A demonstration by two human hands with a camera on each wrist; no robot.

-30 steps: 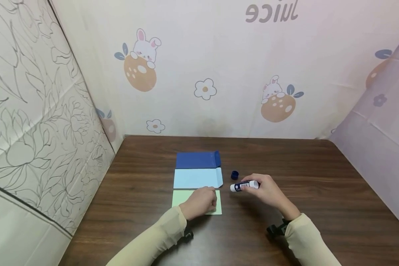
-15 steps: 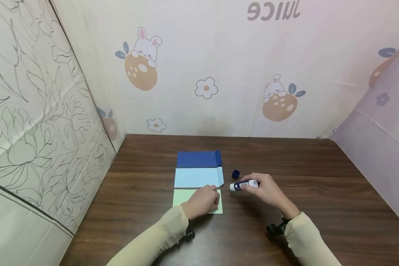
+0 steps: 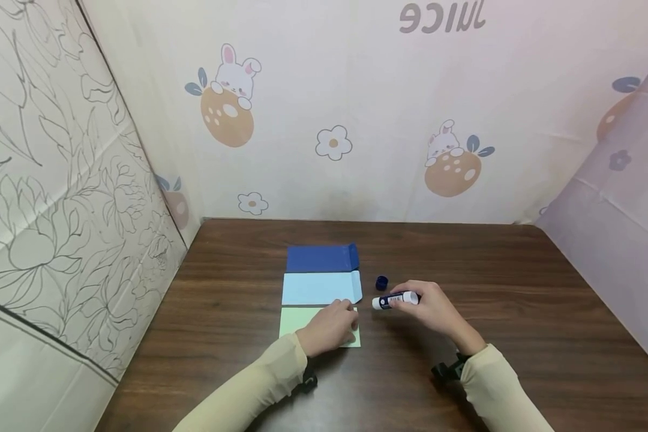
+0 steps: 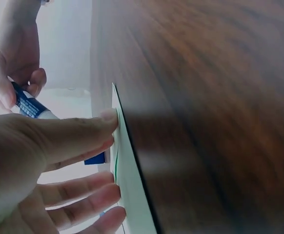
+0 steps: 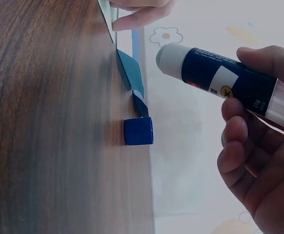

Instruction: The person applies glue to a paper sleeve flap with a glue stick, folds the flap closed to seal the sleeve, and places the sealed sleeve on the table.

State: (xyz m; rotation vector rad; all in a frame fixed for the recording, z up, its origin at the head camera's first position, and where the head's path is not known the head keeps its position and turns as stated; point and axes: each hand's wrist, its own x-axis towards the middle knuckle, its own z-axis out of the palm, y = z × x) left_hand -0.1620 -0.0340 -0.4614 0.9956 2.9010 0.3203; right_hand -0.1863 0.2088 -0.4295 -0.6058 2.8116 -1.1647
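Observation:
My left hand (image 3: 329, 327) rests on the right part of a light green paper envelope (image 3: 291, 321). In the left wrist view its fingertips (image 4: 110, 217) and thumb touch the envelope (image 4: 132, 195), where a slightly raised paper edge shows. My right hand (image 3: 432, 306) holds an uncapped glue stick (image 3: 395, 300) above the table, pinched between thumb and fingers. The right wrist view shows the white tip of the glue stick (image 5: 230, 80) pointing toward the envelopes. Its dark blue cap (image 3: 381, 283) stands on the table near the right hand.
Behind the green envelope lie a light blue envelope (image 3: 315, 288) and a dark blue envelope (image 3: 318, 258), their flaps on the right side. All are on a brown wooden table (image 3: 221, 270). A patterned curtain (image 3: 335, 78) hangs along its back edge.
The fingers of my left hand have spread slightly on the green envelope and shifted a little right. My right hand and the glue stick stay almost where they were.

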